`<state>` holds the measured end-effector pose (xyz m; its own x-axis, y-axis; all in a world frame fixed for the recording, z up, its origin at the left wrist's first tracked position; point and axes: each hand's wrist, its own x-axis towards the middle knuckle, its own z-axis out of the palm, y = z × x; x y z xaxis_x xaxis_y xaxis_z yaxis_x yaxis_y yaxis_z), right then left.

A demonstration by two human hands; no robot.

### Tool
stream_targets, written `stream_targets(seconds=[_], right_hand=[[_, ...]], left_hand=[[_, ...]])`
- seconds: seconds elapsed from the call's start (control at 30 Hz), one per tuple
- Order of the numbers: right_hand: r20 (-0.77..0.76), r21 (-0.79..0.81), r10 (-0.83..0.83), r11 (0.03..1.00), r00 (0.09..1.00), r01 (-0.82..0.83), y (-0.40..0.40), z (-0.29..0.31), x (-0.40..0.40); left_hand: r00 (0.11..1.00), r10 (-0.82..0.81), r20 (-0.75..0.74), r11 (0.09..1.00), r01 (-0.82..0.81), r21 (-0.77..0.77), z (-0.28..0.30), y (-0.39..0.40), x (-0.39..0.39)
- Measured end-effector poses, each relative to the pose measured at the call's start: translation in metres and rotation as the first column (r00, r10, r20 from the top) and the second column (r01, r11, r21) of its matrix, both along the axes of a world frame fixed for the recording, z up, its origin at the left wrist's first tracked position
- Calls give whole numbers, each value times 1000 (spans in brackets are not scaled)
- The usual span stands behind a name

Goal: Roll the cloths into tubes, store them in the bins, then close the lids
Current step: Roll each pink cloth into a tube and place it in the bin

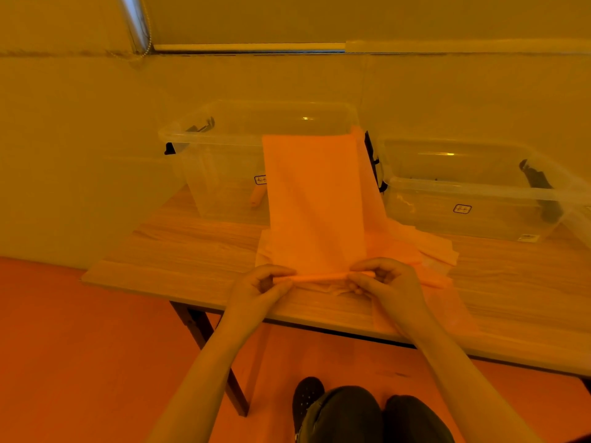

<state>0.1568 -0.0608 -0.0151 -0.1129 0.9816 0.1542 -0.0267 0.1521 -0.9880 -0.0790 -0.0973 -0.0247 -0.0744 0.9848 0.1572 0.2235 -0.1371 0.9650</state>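
An orange cloth [315, 203] lies from the table up over the front rim of the left clear bin [204, 139]. Its near edge is rolled into a thin tube. My left hand [260, 287] pinches the tube's left end and my right hand [388, 282] pinches its right end. More orange cloths [431, 247] lie in a loose pile under and to the right of it. A rolled cloth [257, 197] shows through the left bin's wall. The right clear bin [479, 195] stands open beside it.
The wooden table [192, 257] has its front edge close to my wrists and its left corner at the left. A pale wall rises behind the bins. My knees and a dark shoe [305, 398] are below over an orange floor.
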Motion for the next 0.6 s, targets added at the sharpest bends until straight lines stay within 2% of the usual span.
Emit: stream_targets(seconds=[0.33,0.47,0.6], right_hand=[[-15,41,-47,998,999,48,-2,1,1],[-10,43,-98,994,995,98,-1,0,2],[0,50,-86,995,996,86,-1,-1,2]], left_hand=[[999,38,-38,998,-36,44,-2,0,-1],[999,21,25,999,-22,40,-1,-2,2],[999,28,-15,999,-28,26,-3,-1,-1]])
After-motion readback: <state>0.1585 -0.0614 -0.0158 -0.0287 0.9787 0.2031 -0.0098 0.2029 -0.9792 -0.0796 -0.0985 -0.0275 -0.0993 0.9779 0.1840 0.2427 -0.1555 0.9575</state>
